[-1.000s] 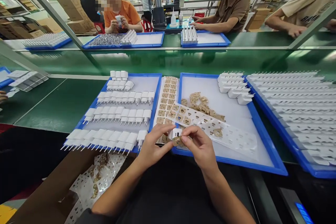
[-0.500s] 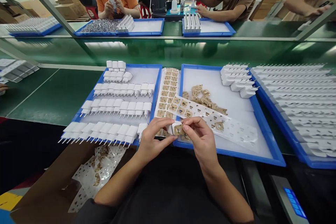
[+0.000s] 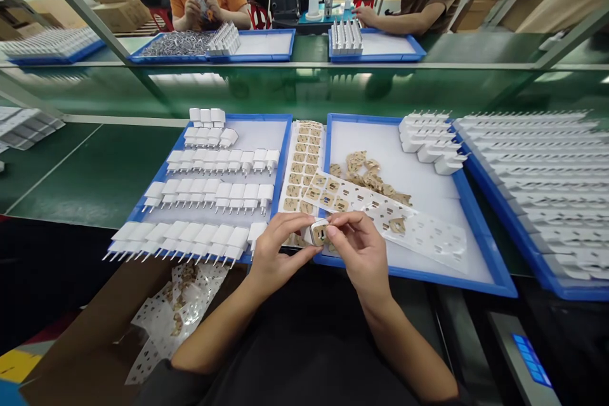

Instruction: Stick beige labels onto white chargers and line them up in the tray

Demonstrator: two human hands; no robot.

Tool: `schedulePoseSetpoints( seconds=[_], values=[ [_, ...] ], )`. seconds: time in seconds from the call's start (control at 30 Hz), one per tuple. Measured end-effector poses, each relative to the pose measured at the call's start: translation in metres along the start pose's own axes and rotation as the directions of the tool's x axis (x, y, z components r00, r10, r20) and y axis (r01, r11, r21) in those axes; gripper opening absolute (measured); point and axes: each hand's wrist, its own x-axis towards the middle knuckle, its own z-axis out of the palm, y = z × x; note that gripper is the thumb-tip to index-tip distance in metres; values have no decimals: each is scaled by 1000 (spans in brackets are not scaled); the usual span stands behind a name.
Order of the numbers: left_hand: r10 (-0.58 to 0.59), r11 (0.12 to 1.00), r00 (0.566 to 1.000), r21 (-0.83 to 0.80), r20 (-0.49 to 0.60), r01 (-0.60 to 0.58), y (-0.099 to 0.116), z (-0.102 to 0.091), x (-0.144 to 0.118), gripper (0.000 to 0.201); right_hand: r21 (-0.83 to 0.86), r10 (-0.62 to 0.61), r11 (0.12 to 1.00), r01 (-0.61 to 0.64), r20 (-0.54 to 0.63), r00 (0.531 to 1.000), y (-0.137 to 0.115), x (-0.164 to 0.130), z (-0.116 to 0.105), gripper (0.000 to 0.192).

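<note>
My left hand [image 3: 278, 250] pinches a small white charger plug [image 3: 318, 232] at the front edge of the bench. My right hand [image 3: 359, 252] meets it from the right, its fingertips on the tan sticker on the plug's face. Just beyond my hands lie a sticker sheet [image 3: 301, 165] with tan labels and a partly emptied clear backing strip [image 3: 409, 228]. The left blue tray [image 3: 166, 171] holds several rows of white plugs [image 3: 214, 195]. In the right blue tray [image 3: 471, 203] sit a heap of loose tan stickers [image 3: 366, 179] and a cluster of white plugs [image 3: 428, 143].
Another blue tray [image 3: 547, 273] at far right carries rows of white plugs. Used backing sheets [image 3: 176, 311] lie in a cardboard box by my left elbow. Behind a green shelf [image 3: 304, 89], other people work at blue trays [image 3: 266, 44]. A device with a blue display [image 3: 530, 361] is at lower right.
My hands have barely shifted. The sticker now sits on the plug's face under my right fingertips, and the view has tilted slightly upward.
</note>
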Motion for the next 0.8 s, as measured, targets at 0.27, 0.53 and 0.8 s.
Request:
schedulePoseSetpoints(
  seconds=[0.27,0.53,0.8],
  values=[
    [41,998,999,49,-12,-40,3,-1,0,46,-150,-88,985,80,-45,995,3,-1,6,8],
    [91,990,994,113,-63,-84,1,0,-3,43,-447,-261,868,216,-40,964,3,3,3,9],
    [141,986,980,113,-141,-126,-2,5,-4,47,127,71,988,-89,138,988,7,6,4,16]
  ],
)
